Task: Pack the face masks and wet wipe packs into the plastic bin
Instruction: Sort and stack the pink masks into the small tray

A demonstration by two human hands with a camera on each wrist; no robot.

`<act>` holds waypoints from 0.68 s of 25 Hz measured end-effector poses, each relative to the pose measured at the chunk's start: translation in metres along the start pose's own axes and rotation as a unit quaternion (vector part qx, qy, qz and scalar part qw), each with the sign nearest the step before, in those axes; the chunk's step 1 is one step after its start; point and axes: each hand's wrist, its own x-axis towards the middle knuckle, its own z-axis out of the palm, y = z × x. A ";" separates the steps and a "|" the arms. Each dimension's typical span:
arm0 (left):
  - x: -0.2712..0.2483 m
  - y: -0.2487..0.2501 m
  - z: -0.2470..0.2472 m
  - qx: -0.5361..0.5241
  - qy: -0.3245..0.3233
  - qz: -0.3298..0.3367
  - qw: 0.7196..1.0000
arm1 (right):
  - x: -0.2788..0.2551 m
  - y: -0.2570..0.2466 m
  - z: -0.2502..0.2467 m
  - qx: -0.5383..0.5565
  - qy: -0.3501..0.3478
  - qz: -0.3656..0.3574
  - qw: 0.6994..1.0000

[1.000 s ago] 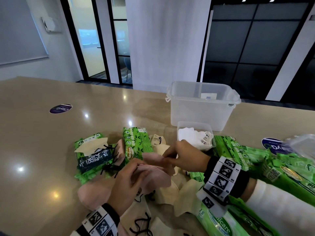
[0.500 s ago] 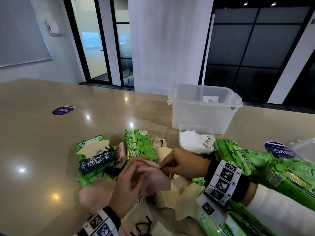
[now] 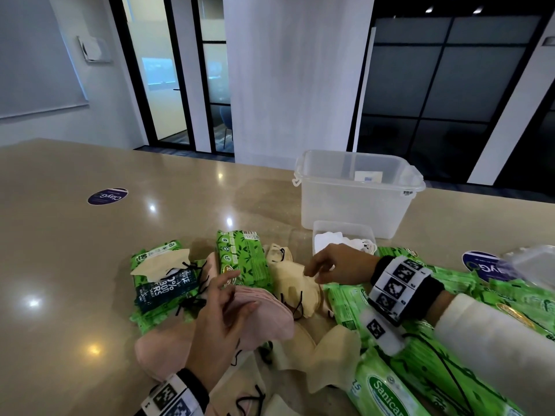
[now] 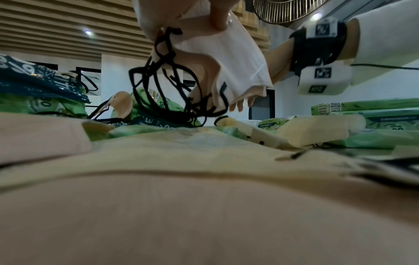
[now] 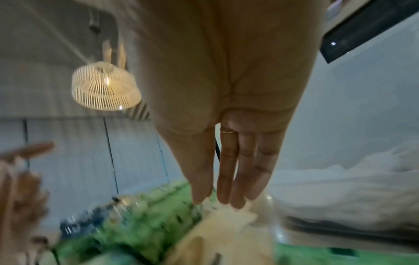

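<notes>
clear plastic bin (image 3: 345, 205) near-empty, small tub (image 3: 322, 234) holding white masks (image 3: 333, 239)

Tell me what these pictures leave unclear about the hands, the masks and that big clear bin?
- Big clear bin: head view only; its frosted walls hide the bottom, so what it holds is unclear.
- Pink masks in the left hand: stacked, so their number cannot be counted.
- Right hand: right wrist view is motion-blurred; whether its fingers touch the cream mask is uncertain.
- Small tub: head view, partly hidden behind the right hand.
</notes>
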 end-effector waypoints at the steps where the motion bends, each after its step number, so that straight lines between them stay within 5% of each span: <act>1: 0.000 0.001 0.001 -0.007 0.000 -0.004 1.000 | 0.003 0.009 0.004 -0.040 -0.022 0.020 0.999; 7: -0.001 -0.007 -0.001 0.033 -0.014 0.011 0.999 | 0.016 0.024 0.031 -0.203 -0.158 0.050 0.965; 12: 0.001 -0.005 -0.002 0.043 -0.032 0.022 0.998 | 0.017 0.029 0.023 -0.259 -0.089 0.067 0.960; 15: 0.002 -0.003 -0.001 0.054 -0.038 0.043 0.997 | 0.005 0.031 -0.001 -0.145 0.005 -0.023 0.989; 17: 0.003 -0.003 0.000 0.058 -0.032 0.047 0.997 | -0.008 0.027 -0.011 0.026 0.125 -0.075 0.989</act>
